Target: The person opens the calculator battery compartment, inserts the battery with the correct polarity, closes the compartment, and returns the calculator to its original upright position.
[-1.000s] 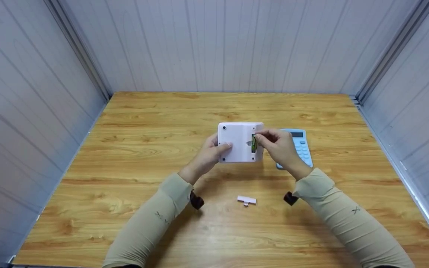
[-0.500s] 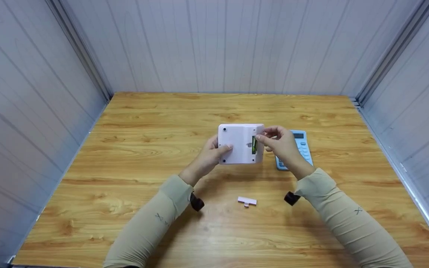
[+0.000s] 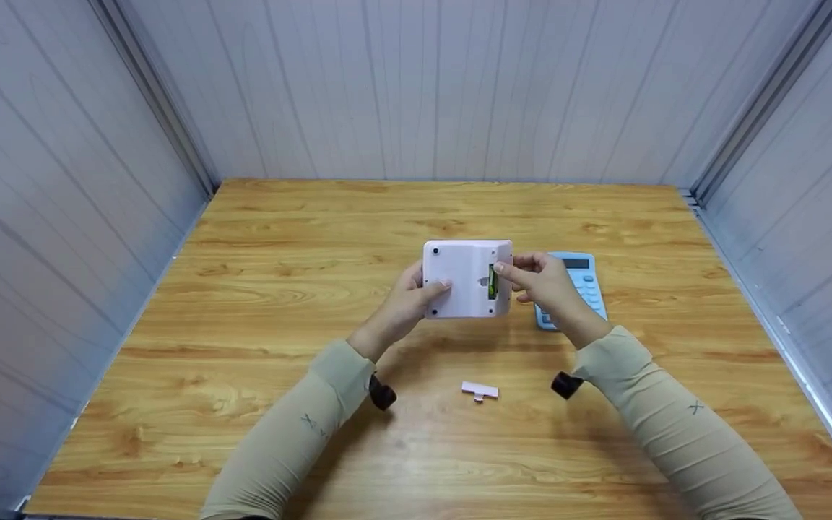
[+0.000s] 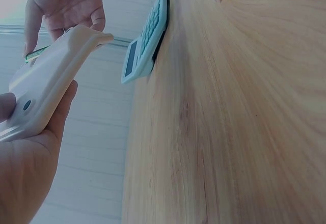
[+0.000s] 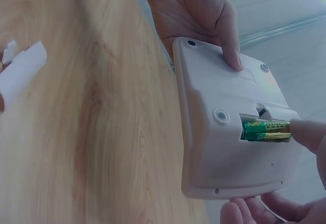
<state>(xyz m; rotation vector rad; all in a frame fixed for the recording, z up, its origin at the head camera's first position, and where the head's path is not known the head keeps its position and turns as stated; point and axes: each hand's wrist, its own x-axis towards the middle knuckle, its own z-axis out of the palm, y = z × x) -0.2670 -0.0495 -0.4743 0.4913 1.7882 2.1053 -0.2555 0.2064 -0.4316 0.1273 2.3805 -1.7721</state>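
Observation:
In the head view, a pale pink calculator point(image 3: 463, 278) is held above the table with its back toward me. My left hand point(image 3: 405, 300) grips its left edge, thumb lying across the back. A green battery point(image 5: 265, 131) sits in the open battery compartment, and in the left wrist view its green end juts slightly from the back. My right hand point(image 3: 546, 285) has its thumb point(image 5: 308, 134) on that end of the battery, while its other fingers are bent at the calculator's edge. The calculator's front is hidden.
A small pale pink battery cover point(image 3: 479, 391) lies on the wooden table point(image 3: 300, 238) in front of the hands. A light blue calculator point(image 3: 582, 282) rests behind my right hand, partly covered by it. Panel walls point(image 3: 416, 94) stand at the back and both sides.
The right fingers have shifted from the battery compartment toward the calculator's right edge, with the thumb staying at the battery's end. The left hand and calculator have barely moved.

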